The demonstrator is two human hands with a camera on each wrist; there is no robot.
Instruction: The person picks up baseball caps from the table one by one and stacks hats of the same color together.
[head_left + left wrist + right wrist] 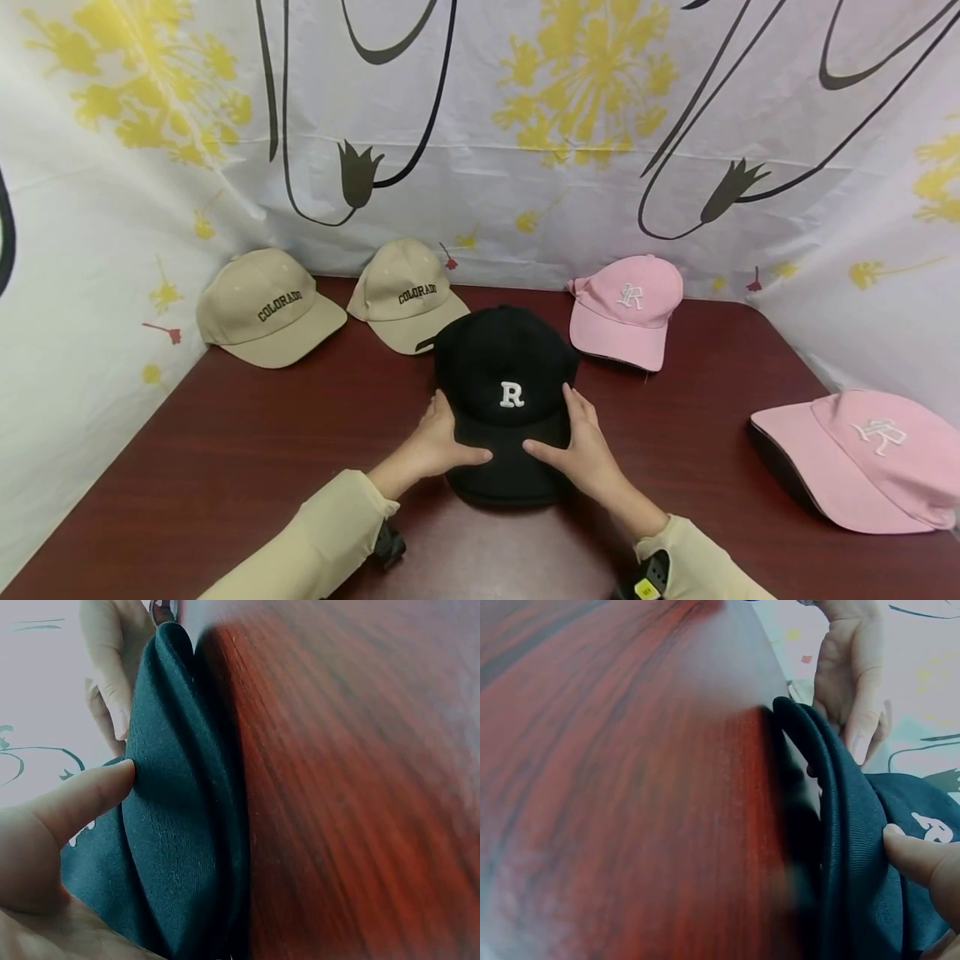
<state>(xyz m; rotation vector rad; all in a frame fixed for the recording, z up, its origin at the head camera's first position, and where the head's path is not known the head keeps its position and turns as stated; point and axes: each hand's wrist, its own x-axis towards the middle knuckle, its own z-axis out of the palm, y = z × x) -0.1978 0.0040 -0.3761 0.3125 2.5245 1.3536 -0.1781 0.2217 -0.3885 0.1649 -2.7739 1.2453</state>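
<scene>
Cream sleeves (311, 533) end in gathered cuffs (372, 493); left hand (438, 442) and right hand (587, 454) are bare. Black devices (388, 543) sit by the cuffs, the right one bearing a yellow patch (647, 589).

A black cap (491, 408), marked in front with a white letter R (512, 395), is held upright between the left hand (438, 439) and the right hand (587, 446). Its crown (502, 346) is set beyond the thumbs (474, 455); its brim (510, 479), touched by both, is pointed nearward and appears gently curved, though partly covered.
</scene>
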